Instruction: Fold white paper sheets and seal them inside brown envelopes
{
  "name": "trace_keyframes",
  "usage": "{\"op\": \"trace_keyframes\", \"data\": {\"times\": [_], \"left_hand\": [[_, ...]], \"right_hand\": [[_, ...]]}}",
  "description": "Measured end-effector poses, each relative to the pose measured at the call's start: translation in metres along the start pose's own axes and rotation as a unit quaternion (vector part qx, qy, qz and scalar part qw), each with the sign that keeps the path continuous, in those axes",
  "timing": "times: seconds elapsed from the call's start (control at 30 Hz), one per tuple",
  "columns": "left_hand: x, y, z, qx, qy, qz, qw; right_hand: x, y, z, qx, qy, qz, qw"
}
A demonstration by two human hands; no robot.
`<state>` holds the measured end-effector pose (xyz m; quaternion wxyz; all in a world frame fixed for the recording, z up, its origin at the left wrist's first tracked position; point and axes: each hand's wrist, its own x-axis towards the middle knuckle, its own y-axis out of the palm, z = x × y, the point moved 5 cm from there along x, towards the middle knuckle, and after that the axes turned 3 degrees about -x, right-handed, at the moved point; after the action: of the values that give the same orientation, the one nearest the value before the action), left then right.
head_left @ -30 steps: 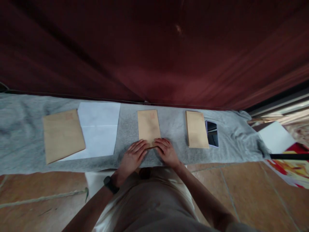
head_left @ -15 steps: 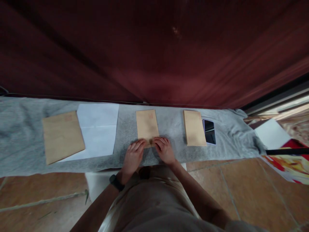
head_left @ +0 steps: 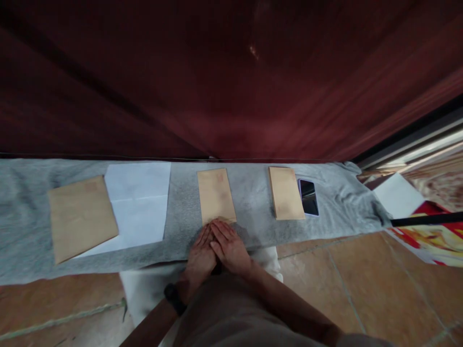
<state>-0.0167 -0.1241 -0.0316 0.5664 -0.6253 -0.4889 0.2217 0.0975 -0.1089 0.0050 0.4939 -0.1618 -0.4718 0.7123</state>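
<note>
A brown paper envelope (head_left: 216, 193) with a faint reddish print lies flat in the middle of the grey cloth. Both hands rest at its near edge, fingertips on the paper. My left hand (head_left: 202, 253) has its fingers stretched out flat. Partly over it lies my right hand (head_left: 231, 246), also flat with fingers extended. The near edge of the envelope is partly hidden under the fingers. Further right sits a stack of brown envelopes (head_left: 288, 194). At the left a stack of larger-looking brown envelopes (head_left: 83, 214) overlaps white paper (head_left: 142, 200) with a crease across it.
A phone (head_left: 308, 197) lies beside the right stack. The grey cloth (head_left: 249, 193) covers a long narrow surface against a dark red panel (head_left: 231, 106). A white sheet (head_left: 398, 195) and a red-yellow printed item (head_left: 430, 241) are at far right, near a black bar (head_left: 427, 219).
My hands have come together at the envelope's near edge; before, they were apart, pinching its folded edge. The view has shifted slightly.
</note>
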Motion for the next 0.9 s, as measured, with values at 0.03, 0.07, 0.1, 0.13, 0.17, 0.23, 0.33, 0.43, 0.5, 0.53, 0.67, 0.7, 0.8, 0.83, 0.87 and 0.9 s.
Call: {"op": "trace_keyframes", "data": {"times": [0.03,0.07,0.1,0.13,0.17,0.23,0.33,0.43,0.5,0.53,0.67,0.7,0.8,0.83,0.87,0.9], "left_hand": [[-0.001,0.0,-0.001,0.009,-0.005,-0.003,1.0],[-0.002,0.0,-0.003,0.016,-0.01,-0.007,1.0],[-0.002,-0.002,-0.005,0.022,-0.016,-0.013,1.0],[-0.002,-0.004,-0.007,0.025,-0.021,-0.019,0.999],[-0.001,-0.007,-0.008,0.027,-0.026,-0.025,0.999],[0.0,-0.012,-0.01,0.024,-0.032,-0.034,0.999],[-0.001,-0.019,-0.01,0.013,-0.036,-0.039,0.999],[-0.004,-0.022,-0.008,0.01,-0.046,-0.046,0.998],[-0.006,-0.024,-0.006,0.013,-0.057,-0.051,0.997],[-0.006,-0.025,-0.005,0.016,-0.062,-0.052,0.997],[-0.002,-0.028,0.003,0.026,-0.078,-0.044,0.996],[0.001,-0.028,0.006,0.021,-0.086,-0.039,0.995],[0.013,-0.03,0.017,-0.015,-0.118,-0.036,0.992],[0.017,-0.032,0.02,-0.033,-0.129,-0.045,0.99],[0.022,-0.033,0.023,-0.055,-0.143,-0.058,0.986],[0.026,-0.035,0.026,-0.079,-0.161,-0.075,0.981]], "right_hand": [[-0.003,0.002,0.002,-0.014,0.007,0.005,1.0],[-0.005,0.002,0.003,-0.029,0.015,0.01,0.999],[-0.007,0.003,0.001,-0.044,0.021,0.015,0.999],[-0.008,0.002,-0.002,-0.057,0.026,0.02,0.998],[-0.009,0.001,-0.006,-0.07,0.029,0.023,0.997],[-0.012,-0.001,-0.014,-0.093,0.03,0.027,0.995],[-0.016,-0.005,-0.022,-0.12,0.029,0.026,0.992],[-0.021,-0.01,-0.026,-0.135,0.031,0.019,0.99],[-0.023,-0.013,-0.028,-0.14,0.035,0.013,0.989],[-0.023,-0.013,-0.029,-0.142,0.036,0.009,0.989],[-0.017,-0.01,-0.03,-0.138,0.055,-0.013,0.989],[-0.015,-0.008,-0.03,-0.134,0.06,-0.018,0.989],[-0.009,-0.001,-0.027,-0.125,0.074,-0.025,0.989],[-0.009,0.0,-0.026,-0.124,0.081,-0.024,0.989],[-0.008,0.001,-0.025,-0.123,0.087,-0.021,0.988],[-0.008,0.002,-0.025,-0.123,0.093,-0.018,0.988]]}}
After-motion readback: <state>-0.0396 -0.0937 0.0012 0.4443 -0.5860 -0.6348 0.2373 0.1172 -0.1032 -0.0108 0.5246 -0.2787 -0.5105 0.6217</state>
